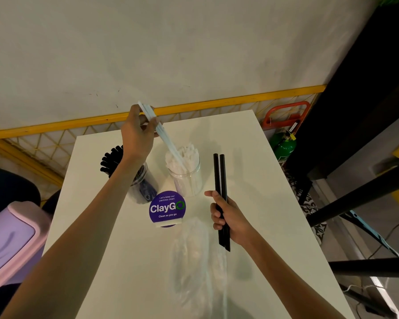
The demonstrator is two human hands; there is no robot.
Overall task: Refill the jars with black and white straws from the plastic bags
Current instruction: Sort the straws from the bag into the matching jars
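My left hand (137,132) pinches a few white straws (158,128) by their upper ends; their lower ends dip into the clear jar of white straws (186,173). To its left stands the clear jar of black straws (141,180), partly hidden behind my left forearm. My right hand (226,215) grips two black straws (220,180) upright, to the right of the white jar. A clear plastic bag (194,261) lies flat on the white table (274,203) in front of the jars.
A round purple "ClayGo" sign (167,208) stands just in front of the jars. A lilac bin (9,240) sits left of the table. A green cylinder (285,146) and an orange handle (286,113) are at the far right, with dark table legs (355,196) beside.
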